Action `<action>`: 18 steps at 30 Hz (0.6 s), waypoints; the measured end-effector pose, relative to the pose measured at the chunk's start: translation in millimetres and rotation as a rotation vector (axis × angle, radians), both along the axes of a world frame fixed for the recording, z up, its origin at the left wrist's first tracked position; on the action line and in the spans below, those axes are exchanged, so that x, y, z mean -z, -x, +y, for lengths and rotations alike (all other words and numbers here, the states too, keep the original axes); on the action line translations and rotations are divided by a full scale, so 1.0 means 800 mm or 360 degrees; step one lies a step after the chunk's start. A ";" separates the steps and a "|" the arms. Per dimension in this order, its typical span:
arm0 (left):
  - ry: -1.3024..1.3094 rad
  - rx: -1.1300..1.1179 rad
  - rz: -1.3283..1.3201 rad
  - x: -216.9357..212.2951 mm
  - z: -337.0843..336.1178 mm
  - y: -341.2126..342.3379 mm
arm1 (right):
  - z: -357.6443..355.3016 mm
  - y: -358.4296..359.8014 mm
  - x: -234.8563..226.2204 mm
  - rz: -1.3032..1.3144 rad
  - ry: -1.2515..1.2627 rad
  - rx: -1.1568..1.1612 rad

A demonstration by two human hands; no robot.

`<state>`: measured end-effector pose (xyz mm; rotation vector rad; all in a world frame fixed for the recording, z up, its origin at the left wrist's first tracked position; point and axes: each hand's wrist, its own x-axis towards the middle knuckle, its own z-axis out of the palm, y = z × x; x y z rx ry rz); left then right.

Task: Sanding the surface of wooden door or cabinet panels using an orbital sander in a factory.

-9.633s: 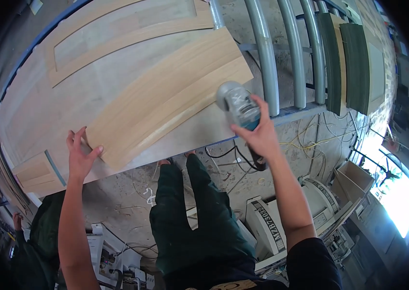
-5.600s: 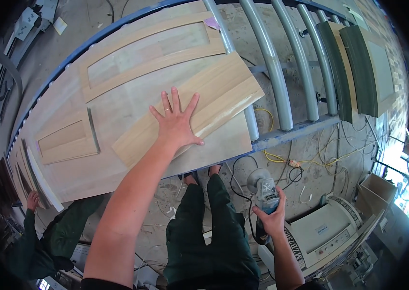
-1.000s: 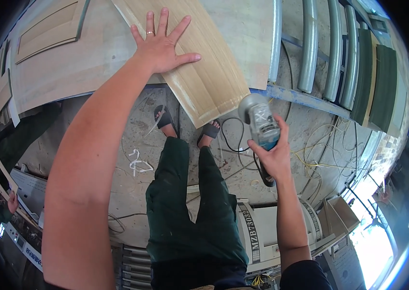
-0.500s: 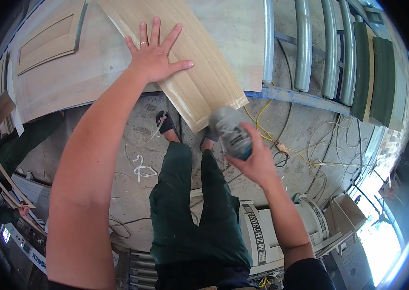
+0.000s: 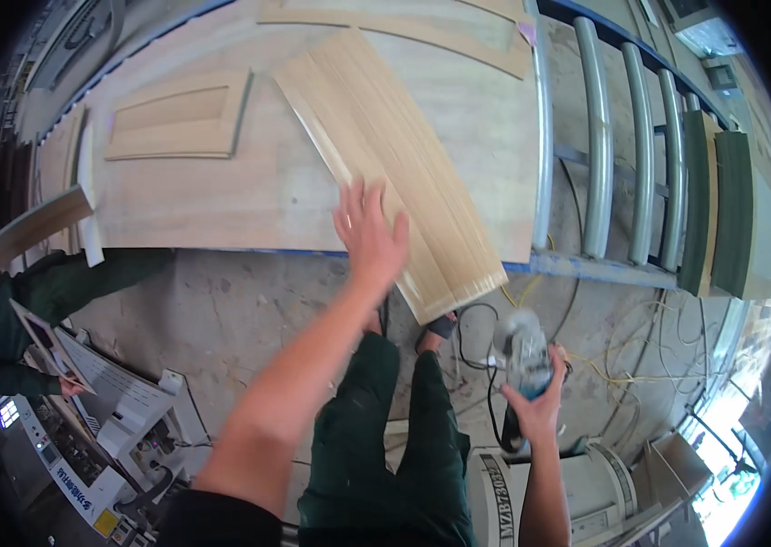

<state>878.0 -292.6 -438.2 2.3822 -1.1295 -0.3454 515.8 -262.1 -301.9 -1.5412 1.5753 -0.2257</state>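
While the left hand (image 5: 369, 239) lies with fingers spread flat on the pale wooden panel (image 5: 395, 164), which extends beyond the fingertips across the workbench (image 5: 221, 196), the right hand (image 5: 536, 401) curls its fingers around a handheld sander (image 5: 518, 351).

The left hand (image 5: 369, 239) is motion-blurred, its fingers smeared over the pale wooden panel (image 5: 395, 173). The power tool (image 5: 520, 351) in the right hand (image 5: 536, 401) is blurred too, its working face unreadable. The bench (image 5: 221, 196) runs off the top edge.
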 end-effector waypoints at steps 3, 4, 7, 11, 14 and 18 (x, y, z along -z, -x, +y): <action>0.0126 -0.0791 0.0686 -0.002 0.053 0.088 | 0.039 0.013 -0.018 -0.0049 -0.0183 0.0058; 0.0112 -0.1116 0.0911 0.004 0.060 0.100 | 0.052 0.008 -0.024 -0.0039 -0.0241 0.0094; 0.0074 -0.1606 0.1417 -0.017 0.021 0.116 | 0.096 0.030 -0.020 -0.0018 -0.0282 0.0192; 0.0426 -0.1727 0.1794 -0.022 0.004 0.112 | 0.119 0.014 -0.035 -0.0061 -0.0367 0.0329; -0.0080 -0.1660 0.1240 -0.044 0.023 0.107 | 0.132 0.021 -0.034 -0.0056 -0.0315 0.0368; 0.0047 -0.1424 0.1024 -0.050 0.111 0.082 | 0.132 0.023 -0.032 -0.0030 -0.0325 0.0434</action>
